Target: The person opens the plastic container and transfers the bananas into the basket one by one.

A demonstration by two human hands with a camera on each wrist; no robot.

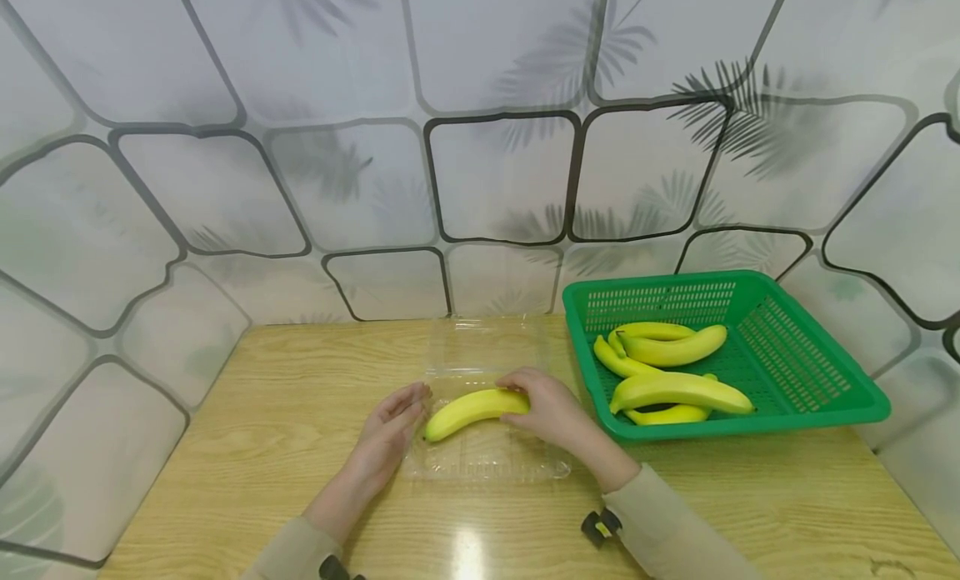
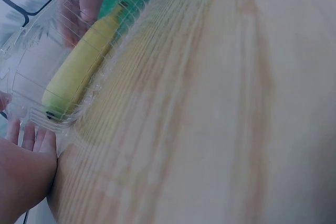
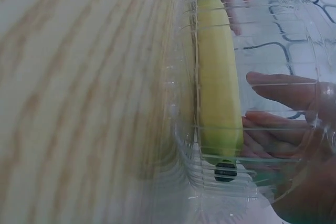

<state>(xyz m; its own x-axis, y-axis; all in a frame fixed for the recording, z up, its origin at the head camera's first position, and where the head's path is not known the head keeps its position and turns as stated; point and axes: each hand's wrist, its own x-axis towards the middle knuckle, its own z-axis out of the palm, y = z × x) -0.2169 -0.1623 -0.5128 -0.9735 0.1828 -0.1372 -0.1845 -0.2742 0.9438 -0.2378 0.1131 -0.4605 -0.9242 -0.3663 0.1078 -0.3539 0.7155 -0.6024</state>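
Observation:
A yellow banana (image 1: 472, 410) lies in the lower half of a clear plastic clamshell box (image 1: 491, 463), whose lid (image 1: 487, 342) is folded back. My right hand (image 1: 551, 409) hovers over the banana's right end, fingertips and thumb spread close to its upper side. In the right wrist view a gap shows between one straight fingertip (image 3: 257, 78) and the banana. Beside the box's left edge is my left hand (image 1: 390, 434). Its fingers (image 2: 39, 139) extend loosely at the box wall and hold nothing.
A green plastic basket (image 1: 832, 355) with several bananas (image 1: 682, 390) stands to the right of the box. Behind the wooden table (image 1: 277, 413) rises a patterned wall covering (image 1: 502, 180). Dark devices are strapped at both sleeves.

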